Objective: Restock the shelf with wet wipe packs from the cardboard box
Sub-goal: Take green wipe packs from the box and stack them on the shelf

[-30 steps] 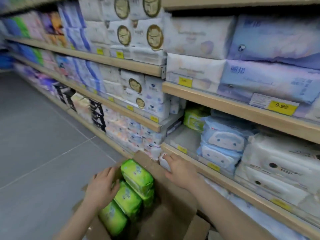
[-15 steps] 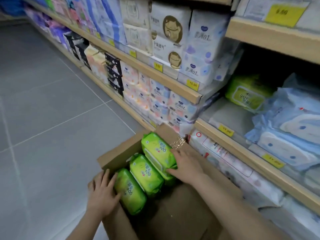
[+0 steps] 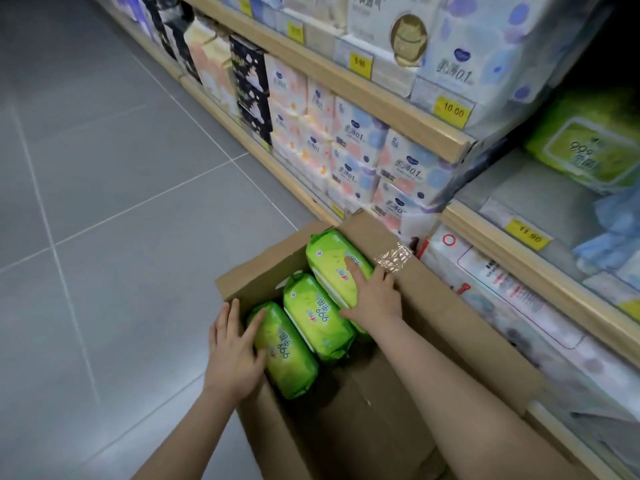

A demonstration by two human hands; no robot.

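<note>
Box (image 3: 450,306) sits open on the grey floor (image 3: 104,202), right beside the shelf unit. Three green packs lie in its far-left part, in a row from near-left to far-right: near pack (image 3: 287,355), mid pack (image 3: 317,317), far pack (image 3: 334,261). Each touches its neighbour; rest of box bottom is bare cardboard. A crumpled bit of clear tape (image 3: 393,258) sticks up on the box's shelf-side wall.

L hand (image 3: 233,355): lies across the box's left wall, fingers straight and a bit spread, fingertips resting on the near pack's left side. Grip loose, flat, not curled round anything.

R hand (image 3: 375,296): lies on the far pack, index finger stretched out over its label, thumb down toward the mid pack, other fingers on the pack's right edge by the box wall. Can't tell if those fingers curl under the pack; what shows looks flat, pressing on top.

Shelf (image 3: 540,268) w/ yellow price tag 11.90 (image 3: 527,233) has a bare grey patch behind the tag; one same-type green pack (image 3: 588,147) sits at the back, blue packs (image 3: 613,237) to its right. Next bay left holds pastel tissue packs (image 3: 360,150), tags 10.00 (image 3: 453,110) and 9.90 (image 3: 360,64) on the shelf above.
</note>
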